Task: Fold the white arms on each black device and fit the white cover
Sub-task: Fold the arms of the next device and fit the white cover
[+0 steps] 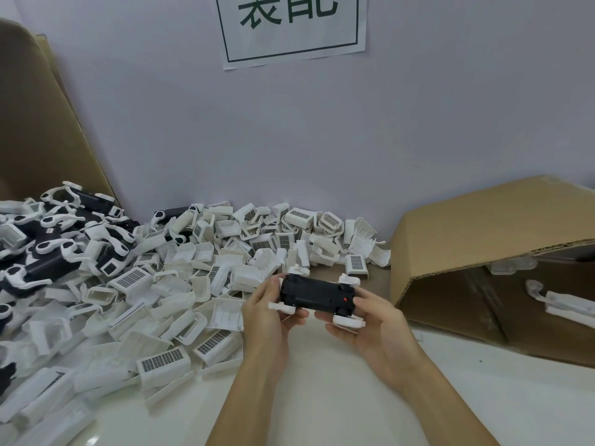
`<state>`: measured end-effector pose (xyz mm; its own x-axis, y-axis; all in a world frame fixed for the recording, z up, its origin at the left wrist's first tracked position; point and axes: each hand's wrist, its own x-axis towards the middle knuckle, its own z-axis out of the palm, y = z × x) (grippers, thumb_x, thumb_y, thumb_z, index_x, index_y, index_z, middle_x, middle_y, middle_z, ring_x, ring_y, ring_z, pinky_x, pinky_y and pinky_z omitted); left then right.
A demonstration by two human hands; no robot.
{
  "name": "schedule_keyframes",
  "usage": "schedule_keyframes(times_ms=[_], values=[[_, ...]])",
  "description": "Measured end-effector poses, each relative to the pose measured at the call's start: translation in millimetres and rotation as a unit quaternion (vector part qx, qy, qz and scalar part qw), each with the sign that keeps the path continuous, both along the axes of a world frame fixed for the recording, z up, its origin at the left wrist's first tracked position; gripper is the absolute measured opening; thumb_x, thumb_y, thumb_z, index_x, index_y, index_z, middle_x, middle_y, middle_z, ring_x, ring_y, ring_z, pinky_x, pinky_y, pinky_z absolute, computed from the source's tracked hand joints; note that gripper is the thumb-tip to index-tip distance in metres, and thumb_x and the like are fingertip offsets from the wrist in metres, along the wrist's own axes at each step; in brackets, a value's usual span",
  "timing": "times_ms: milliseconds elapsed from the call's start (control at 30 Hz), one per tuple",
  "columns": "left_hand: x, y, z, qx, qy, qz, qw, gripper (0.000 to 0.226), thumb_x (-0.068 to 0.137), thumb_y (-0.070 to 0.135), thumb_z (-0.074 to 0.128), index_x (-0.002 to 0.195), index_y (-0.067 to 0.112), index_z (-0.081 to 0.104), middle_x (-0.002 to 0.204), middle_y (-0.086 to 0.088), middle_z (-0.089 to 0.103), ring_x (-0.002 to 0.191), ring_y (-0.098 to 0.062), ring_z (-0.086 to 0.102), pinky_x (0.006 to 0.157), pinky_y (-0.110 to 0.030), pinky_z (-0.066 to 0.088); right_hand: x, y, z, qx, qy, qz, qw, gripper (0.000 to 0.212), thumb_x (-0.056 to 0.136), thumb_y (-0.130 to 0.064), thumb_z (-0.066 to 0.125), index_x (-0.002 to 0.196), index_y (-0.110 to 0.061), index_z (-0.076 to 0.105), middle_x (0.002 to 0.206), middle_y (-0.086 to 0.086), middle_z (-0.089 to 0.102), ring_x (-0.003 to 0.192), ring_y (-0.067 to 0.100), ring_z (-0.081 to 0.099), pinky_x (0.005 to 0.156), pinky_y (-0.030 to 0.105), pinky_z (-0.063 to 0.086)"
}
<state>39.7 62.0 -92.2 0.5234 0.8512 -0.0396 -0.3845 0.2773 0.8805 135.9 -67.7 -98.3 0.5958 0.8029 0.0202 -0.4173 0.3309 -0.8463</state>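
I hold one black device [314, 292] with both hands just above the table, a little right of centre. White arms stick out at its four corners, and a small red mark shows on its right half. My left hand [269, 312] grips its left end, fingers curled under it. My right hand [363, 320] grips the right end, with the thumb on top near the red mark. A heap of white covers [180, 284] spreads across the table to the left and behind. Several more black devices with white arms [54, 249] are piled at the far left.
An open cardboard box [476, 252] lies on its side at the right with a few white-covered pieces [570, 304] inside. Brown cardboard [42, 123] leans on the wall at the left. A paper sign [291, 25] hangs on the wall. The white tabletop [322, 381] runs below my hands.
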Motion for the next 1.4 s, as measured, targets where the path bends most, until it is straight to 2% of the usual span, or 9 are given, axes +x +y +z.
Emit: schedule_keyframes(times_ms=[200,367,467,567,733,1000,1167,1267,1400], values=[[-4.5,1.0,1.0,0.077,-0.028,-0.042,0.996,0.028,0.1,0.009,0.048,0.096,0.016,0.075,0.087,-0.007,0.073,0.071,-0.019,0.066,0.059,-0.028,0.051,6.1,-2.5,1.6,-0.03,0.084,-0.009,0.996,0.043,0.097,-0.035,0.047,0.124,-0.007,0.066,0.119,0.022,0.068,0.095,0.037,0.065,0.077,0.044,0.056],[-2.1,3.2,-2.0,0.116,0.021,-0.028,0.993,0.038,0.099,0.002,0.045,0.101,0.021,0.078,0.109,-0.008,0.074,0.097,-0.022,0.069,0.079,-0.028,0.053,-0.4,3.8,-4.2,-0.071,-0.1,-0.147,0.982,0.022,0.088,-0.006,0.071,0.108,-0.015,0.071,0.11,0.012,0.073,0.093,0.021,0.071,0.073,0.031,0.058],[4.3,5.1,-4.5,0.06,0.022,-0.016,0.998,0.023,0.101,0.013,0.052,0.115,0.013,0.071,0.104,-0.011,0.075,0.088,-0.019,0.07,0.078,-0.031,0.055,-8.4,7.8,-6.9,-0.035,-0.264,-0.276,0.924,0.031,0.079,-0.004,0.081,0.099,-0.026,0.071,0.098,-0.004,0.074,0.095,0.014,0.07,0.076,0.02,0.056],[7.3,2.9,-5.8,0.058,0.084,-0.016,0.995,0.029,0.101,0.032,0.054,0.095,0.012,0.074,0.071,-0.007,0.071,0.064,-0.019,0.066,0.057,-0.027,0.051,-14.6,14.8,-13.4,-0.011,-0.459,-0.344,0.819,0.039,0.075,0.002,0.083,0.101,-0.023,0.068,0.106,-0.007,0.065,0.104,0.015,0.064,0.086,0.022,0.052],[5.2,-1.9,-2.3,0.061,0.111,-0.053,0.991,0.047,0.097,0.051,0.054,0.068,0.019,0.074,0.07,-0.012,0.067,0.067,-0.024,0.067,0.071,-0.035,0.046,-15.1,14.4,-15.8,-0.016,-0.612,-0.327,0.72,0.036,0.077,-0.006,0.08,0.105,-0.024,0.065,0.121,-0.009,0.055,0.118,0.012,0.051,0.092,0.026,0.048],[4.6,6.0,-5.5,0.005,0.004,0.004,1.0,0.019,0.093,0.02,0.065,0.084,0.003,0.063,0.083,-0.015,0.063,0.082,-0.027,0.061,0.084,-0.039,0.046,-19.9,9.2,-13.1,-0.042,-0.605,-0.241,0.758,0.043,0.078,-0.027,0.073,0.118,-0.032,0.058,0.127,-0.016,0.048,0.117,0.009,0.055,0.092,0.013,0.044],[4.0,4.6,-5.6,0.05,0.087,0.076,0.992,0.034,0.082,0.033,0.079,0.088,0.002,0.068,0.047,0.003,0.047,0.045,-0.007,0.045,0.049,-0.014,0.042,-18.1,9.2,-14.7,-0.095,-0.601,-0.203,0.767,0.054,0.079,-0.04,0.069,0.131,-0.035,0.055,0.126,-0.021,0.047,0.119,0.007,0.052,0.097,0.015,0.042],[2.9,3.3,-3.0,0.057,0.085,0.088,0.991,0.043,0.075,0.041,0.082,0.083,0.001,0.068,0.046,0.009,0.057,0.042,-0.003,0.055,0.045,-0.012,0.046,-15.4,9.6,-15.1,-0.121,-0.603,-0.214,0.759,0.046,0.082,-0.04,0.069,0.127,-0.031,0.061,0.119,-0.02,0.054,0.112,0.004,0.056,0.094,0.014,0.044],[0.6,3.0,1.1,0.073,0.048,0.038,0.995,0.049,0.096,0.05,0.053,0.084,0.008,0.077,0.086,-0.006,0.078,0.076,-0.024,0.075,0.074,-0.031,0.056,-18.0,10.7,-5.8,-0.119,-0.399,-0.276,0.866,0.013,0.091,-0.029,0.069,0.099,-0.039,0.068,0.092,-0.016,0.071,0.089,0.006,0.067,0.072,0.018,0.052]])
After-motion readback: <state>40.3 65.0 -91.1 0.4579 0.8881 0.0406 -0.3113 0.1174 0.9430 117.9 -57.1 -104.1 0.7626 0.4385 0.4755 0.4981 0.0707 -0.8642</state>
